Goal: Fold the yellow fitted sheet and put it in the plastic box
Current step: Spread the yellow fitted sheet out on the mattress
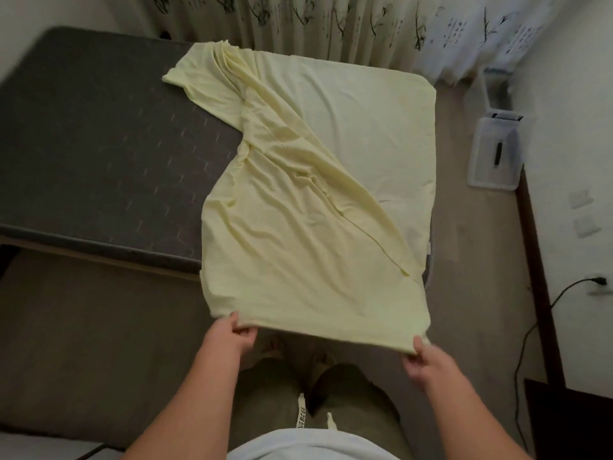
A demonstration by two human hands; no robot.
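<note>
Grey mattress (pixel 99 134) fills the left of my view. Over its right part lies the yellow fitted sheet (pixel 298 227), stretched round the far right corner, with a loose flap drawn diagonally toward me past the near edge. The clear plastic box (pixel 496 154) sits on the floor by the right wall, well apart from the sheet. My left hand (pixel 232 336) pinches the flap's near left corner and my right hand (pixel 428 363) pinches its near right corner.

Everything is seen from a single head-worn wide-angle camera, aimed forward and steeply down; the mattress (pixel 99 144) is framed close below.
</note>
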